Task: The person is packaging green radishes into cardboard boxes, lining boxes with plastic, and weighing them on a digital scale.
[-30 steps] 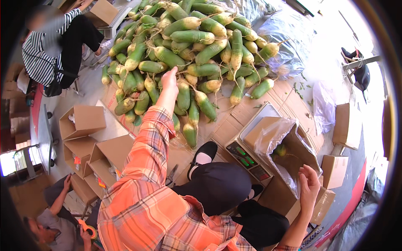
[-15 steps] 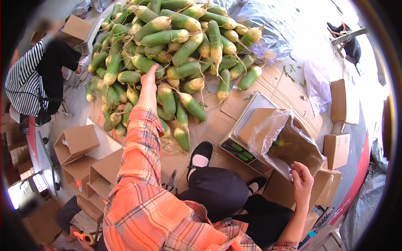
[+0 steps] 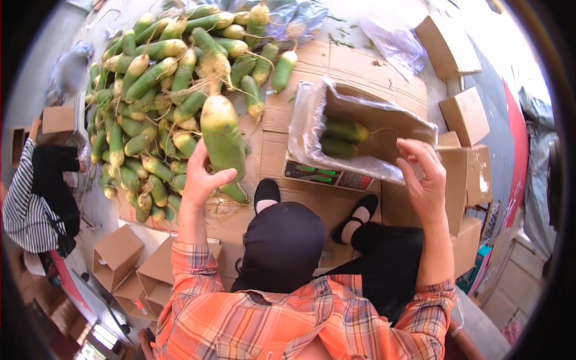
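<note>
A large green radish [image 3: 224, 141] with a pale, rooty end stands tilted in my left hand [image 3: 198, 179], whose thumb and fingers clasp its lower green part. Behind it spreads a big heap of similar radishes [image 3: 144, 114]. Beside the right end of a carton lined with clear plastic [image 3: 384, 161], my right hand [image 3: 427, 180] is raised with fingers bent and thumb apart, and I see nothing in it. Inside that carton lie at least two green radishes [image 3: 343, 129]. The carton rests on a digital scale [image 3: 324, 174] with green lit readouts.
Flattened cardboard [image 3: 273, 132] covers the floor. Open cartons [image 3: 117, 255] stand at the lower left, and more cartons [image 3: 465, 117] line the right. A plastic sheet [image 3: 396, 42] lies at the back. A person in a striped top [image 3: 30, 210] sits at the far left.
My left hand has come back from the heap with a radish in it. My right hand has left the carton's plastic liner. The view has shifted, and the carton now shows its contents.
</note>
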{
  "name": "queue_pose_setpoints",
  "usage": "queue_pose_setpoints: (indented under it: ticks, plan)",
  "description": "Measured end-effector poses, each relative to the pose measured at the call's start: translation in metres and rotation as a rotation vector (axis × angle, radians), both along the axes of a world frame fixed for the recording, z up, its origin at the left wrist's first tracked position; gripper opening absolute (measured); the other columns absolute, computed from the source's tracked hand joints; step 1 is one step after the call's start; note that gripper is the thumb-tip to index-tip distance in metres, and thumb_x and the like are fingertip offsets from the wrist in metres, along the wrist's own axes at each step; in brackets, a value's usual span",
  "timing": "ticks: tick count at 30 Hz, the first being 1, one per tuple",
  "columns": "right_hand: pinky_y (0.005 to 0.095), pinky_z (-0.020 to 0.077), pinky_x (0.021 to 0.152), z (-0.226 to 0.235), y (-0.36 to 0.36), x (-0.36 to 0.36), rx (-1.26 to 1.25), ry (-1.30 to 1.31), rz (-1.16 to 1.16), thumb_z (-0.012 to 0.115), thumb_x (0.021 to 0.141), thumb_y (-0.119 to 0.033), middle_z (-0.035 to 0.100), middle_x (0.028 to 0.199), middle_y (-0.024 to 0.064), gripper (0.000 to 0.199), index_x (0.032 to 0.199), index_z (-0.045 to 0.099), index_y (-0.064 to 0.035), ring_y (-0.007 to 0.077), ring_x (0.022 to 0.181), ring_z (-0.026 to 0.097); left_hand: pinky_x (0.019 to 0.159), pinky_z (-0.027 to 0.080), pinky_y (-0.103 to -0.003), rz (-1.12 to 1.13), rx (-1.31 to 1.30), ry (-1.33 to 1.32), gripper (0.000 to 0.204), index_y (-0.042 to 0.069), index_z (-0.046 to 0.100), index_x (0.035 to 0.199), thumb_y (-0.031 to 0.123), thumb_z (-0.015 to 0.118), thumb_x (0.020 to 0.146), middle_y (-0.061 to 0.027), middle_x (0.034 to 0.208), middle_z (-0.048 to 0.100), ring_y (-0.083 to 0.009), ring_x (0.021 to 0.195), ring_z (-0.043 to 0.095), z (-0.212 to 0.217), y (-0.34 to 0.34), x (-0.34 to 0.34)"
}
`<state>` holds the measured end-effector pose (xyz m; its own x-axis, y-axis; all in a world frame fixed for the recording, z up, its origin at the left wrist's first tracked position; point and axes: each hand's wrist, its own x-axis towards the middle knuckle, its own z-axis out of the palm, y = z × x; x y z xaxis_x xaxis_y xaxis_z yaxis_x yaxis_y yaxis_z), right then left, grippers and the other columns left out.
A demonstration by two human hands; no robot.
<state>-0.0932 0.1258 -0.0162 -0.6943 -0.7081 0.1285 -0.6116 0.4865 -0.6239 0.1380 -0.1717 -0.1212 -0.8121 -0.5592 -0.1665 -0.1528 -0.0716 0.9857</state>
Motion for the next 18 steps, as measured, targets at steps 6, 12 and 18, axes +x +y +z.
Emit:
queue_pose_setpoints:
  ticks: [6, 12, 18]
  plan:
    - [0.0382, 0.0378, 0.095, 0.05, -0.004, 0.016, -0.01, 0.752, 0.08, 0.067, 0.071, -0.006, 0.056, 0.119, 0.0062, 0.047, 0.116, 0.059, -0.0156, 0.0209, 0.108, 0.053, 0.078, 0.044, -0.034, -0.406, -0.88, 0.067, 0.054, -0.002, 0.06, 0.096, 0.027, 0.074, 0.053, -0.0103, 0.089, 0.053, -0.0255, 0.086, 0.054, 0.098, 0.029, -0.094]
    - [0.0432, 0.033, 0.099, 0.059, -0.02, -0.007, 0.338, 0.787, 0.315, 0.068, 0.068, -0.011, 0.054, 0.12, 0.0074, 0.061, 0.126, 0.05, -0.018, 0.0228, 0.11, 0.052, 0.073, 0.044, -0.039, -0.721, -1.078, 0.175, 0.044, -0.001, 0.058, 0.085, 0.024, 0.072, 0.051, -0.0127, 0.082, 0.05, -0.0299, 0.081, 0.052, 0.109, 0.068, -0.156]
    - [0.0394, 0.0404, 0.09, 0.002, -0.011, -0.04, 0.493, 0.012, 0.45, 0.076, 0.059, -0.017, 0.057, 0.11, 0.0118, 0.072, 0.124, 0.048, -0.0095, 0.0283, 0.101, 0.053, 0.079, 0.044, -0.04, -0.764, -1.091, 0.116, 0.041, -0.001, 0.063, 0.073, 0.035, 0.067, 0.052, -0.0135, 0.085, 0.056, -0.0294, 0.09, 0.053, 0.073, 0.093, -0.171]
